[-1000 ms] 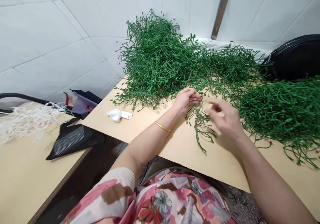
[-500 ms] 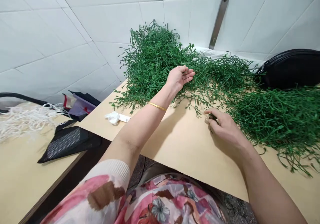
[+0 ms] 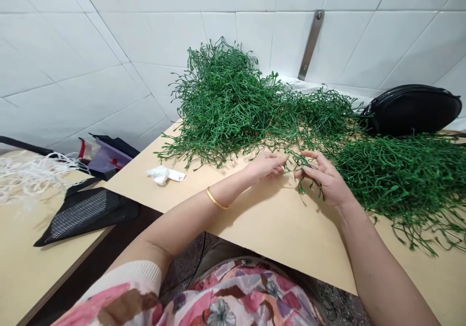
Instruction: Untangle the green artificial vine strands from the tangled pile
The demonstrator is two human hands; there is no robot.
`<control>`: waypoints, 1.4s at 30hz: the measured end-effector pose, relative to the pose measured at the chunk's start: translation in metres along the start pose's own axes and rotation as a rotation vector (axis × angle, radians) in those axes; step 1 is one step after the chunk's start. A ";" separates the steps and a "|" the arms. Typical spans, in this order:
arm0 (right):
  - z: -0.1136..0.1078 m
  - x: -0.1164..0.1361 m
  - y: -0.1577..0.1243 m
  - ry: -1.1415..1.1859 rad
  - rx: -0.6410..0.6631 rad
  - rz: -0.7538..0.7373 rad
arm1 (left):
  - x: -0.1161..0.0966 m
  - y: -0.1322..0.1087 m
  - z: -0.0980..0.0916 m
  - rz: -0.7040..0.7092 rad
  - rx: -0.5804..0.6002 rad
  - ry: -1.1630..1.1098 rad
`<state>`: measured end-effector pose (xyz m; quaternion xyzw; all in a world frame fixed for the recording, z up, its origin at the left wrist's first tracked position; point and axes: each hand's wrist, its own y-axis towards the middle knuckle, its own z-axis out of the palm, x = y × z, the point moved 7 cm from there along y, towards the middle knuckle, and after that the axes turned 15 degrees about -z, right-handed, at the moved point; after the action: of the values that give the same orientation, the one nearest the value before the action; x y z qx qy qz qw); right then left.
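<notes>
We look down from head height at a person's two bare hands over a smooth, pale tan counter (image 3: 269,238). Near the middle, the right hand (image 3: 329,183) pinches a small tuft of thin, green, plastic-looking stems (image 3: 299,161) between thumb and fingers, some knobbed ends hanging below the thumb. Facing it, the left hand (image 3: 267,165) has its fingers curled and its thumb and forefinger close together at the tuft's edge; we cannot tell whether they grip a stem. A slim gold-coloured bangle (image 3: 216,200) circles the left forearm. Beyond the hands we see a tall, tangled heap of green stems (image 3: 225,103) against a white tiled wall (image 3: 153,35), trailing rightward into a lower green tangle (image 3: 320,110). A broad green mound of the same stems (image 3: 404,171) lies just beside the right hand, with a rounded black zippered bag (image 3: 411,110) behind it. A flat grey metal strip (image 3: 311,44) slants across the tiles. Left of the tall heap, near the counter's edge, lies a crumpled white scrap (image 3: 160,174). At far left, a second tan counter (image 3: 22,258) carries loose white strings (image 3: 40,175) and a black piece with a mesh panel (image 3: 82,214). Below, we see the person's pink floral top (image 3: 255,294).
</notes>
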<state>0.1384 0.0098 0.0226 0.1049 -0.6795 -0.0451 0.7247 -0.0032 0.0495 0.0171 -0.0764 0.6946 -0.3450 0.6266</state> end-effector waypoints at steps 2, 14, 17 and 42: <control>0.011 0.000 -0.003 -0.003 0.124 0.002 | 0.012 0.007 0.015 -0.093 0.188 -0.254; -0.008 0.003 0.006 -0.451 -0.038 -0.166 | 0.012 0.016 0.006 0.074 0.080 -0.373; 0.003 -0.013 0.009 -0.216 -0.008 -0.085 | 0.013 0.013 0.013 0.049 0.162 -0.343; -0.017 -0.026 0.014 -0.213 -0.183 -0.179 | 0.022 0.003 0.009 0.023 0.176 -0.125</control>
<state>0.1527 0.0306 -0.0007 0.0935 -0.7335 -0.1822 0.6481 0.0020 0.0368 -0.0021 -0.0344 0.6222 -0.3919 0.6768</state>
